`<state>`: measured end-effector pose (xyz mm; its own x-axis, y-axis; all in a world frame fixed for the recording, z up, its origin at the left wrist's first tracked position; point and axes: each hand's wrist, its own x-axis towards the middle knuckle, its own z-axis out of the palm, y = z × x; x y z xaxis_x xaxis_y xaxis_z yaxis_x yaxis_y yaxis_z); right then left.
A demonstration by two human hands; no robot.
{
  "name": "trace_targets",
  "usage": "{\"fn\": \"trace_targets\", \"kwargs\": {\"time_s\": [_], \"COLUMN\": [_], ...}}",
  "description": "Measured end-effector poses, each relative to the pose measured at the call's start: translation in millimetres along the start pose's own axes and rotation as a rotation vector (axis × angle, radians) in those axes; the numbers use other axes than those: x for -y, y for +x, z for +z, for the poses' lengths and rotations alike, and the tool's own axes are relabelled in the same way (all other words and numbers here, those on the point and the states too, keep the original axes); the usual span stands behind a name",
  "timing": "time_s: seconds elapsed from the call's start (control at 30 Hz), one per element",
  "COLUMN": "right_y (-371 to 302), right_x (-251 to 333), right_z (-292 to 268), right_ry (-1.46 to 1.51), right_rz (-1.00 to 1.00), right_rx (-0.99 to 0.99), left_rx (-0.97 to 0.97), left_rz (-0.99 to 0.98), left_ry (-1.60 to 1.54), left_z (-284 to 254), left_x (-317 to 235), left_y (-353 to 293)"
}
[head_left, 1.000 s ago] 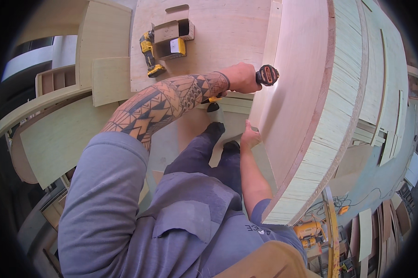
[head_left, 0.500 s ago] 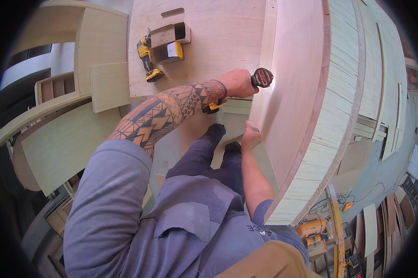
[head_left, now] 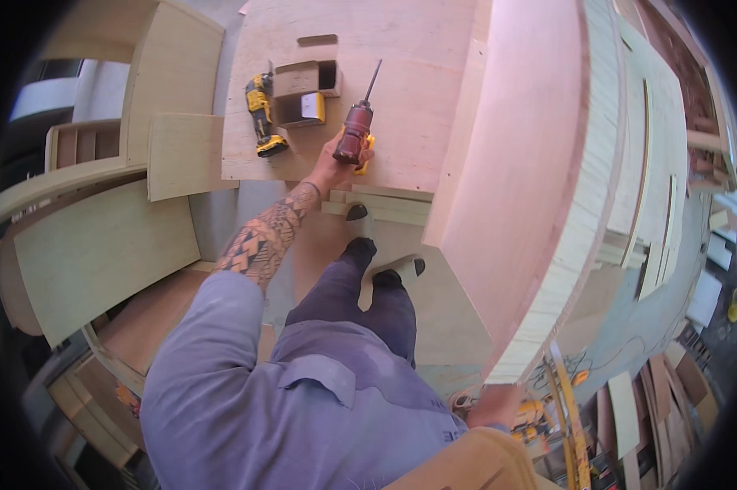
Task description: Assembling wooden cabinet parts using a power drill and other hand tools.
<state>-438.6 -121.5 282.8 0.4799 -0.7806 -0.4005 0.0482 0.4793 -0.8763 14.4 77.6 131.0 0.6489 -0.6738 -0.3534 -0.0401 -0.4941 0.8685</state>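
Note:
My left hand (head_left: 329,169) is closed round the grip of a cordless drill (head_left: 357,135) with a dark body and a long thin bit pointing away from me. It is above the near part of a plywood sheet (head_left: 417,90). Left of it lies a second yellow and black cordless tool (head_left: 260,110), beside two open cardboard boxes (head_left: 297,80). A pale wood batten (head_left: 448,175) runs along the foot of a tall curved plywood panel (head_left: 523,147) on my right. Low beside the panel's near end, my right hand (head_left: 496,403) is blurred and its fingers do not show.
Several wood strips (head_left: 385,204) lie under the sheet's near edge, by my feet. Curved plywood pieces (head_left: 107,253) stand at the left. At the lower right are a yellow level (head_left: 571,408), cables and leaning offcuts (head_left: 626,412). More boards (head_left: 630,163) lie beyond the panel.
My left hand has moved the drill left, away from the batten, and its bit is now in sight. My right hand has let go of the batten's near end and dropped back toward me.

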Motion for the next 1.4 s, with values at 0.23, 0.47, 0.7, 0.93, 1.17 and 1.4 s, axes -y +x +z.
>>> {"fn": "trace_targets", "kwargs": {"time_s": [0.23,0.47,0.7,0.93,1.17,1.4], "right_y": [-29,-29,-29,-25,-26,-26], "right_x": [144,134,131,133,135,134], "right_z": [130,143,140,151,154,155], "right_ry": [-0.444,-0.613,-0.729,-0.696,-0.715,-0.666], "right_rz": [-0.025,-0.021,-0.059,-0.054,-0.060,-0.023], "right_rx": [0.104,-0.107,-0.153,-0.156,-0.168,-0.161], "left_rx": [0.128,-0.005,0.010,0.014,-0.008,-0.041], "left_rz": [0.106,0.374,0.224,-0.027,-0.043,0.037], "left_ry": [-0.299,0.546,1.344,1.307,1.305,1.186], "left_z": [0,-69,-94,-65,-67,-76], "left_x": [18,37,25,11,11,5], "left_y": [4,92,215,230,233,223]}}
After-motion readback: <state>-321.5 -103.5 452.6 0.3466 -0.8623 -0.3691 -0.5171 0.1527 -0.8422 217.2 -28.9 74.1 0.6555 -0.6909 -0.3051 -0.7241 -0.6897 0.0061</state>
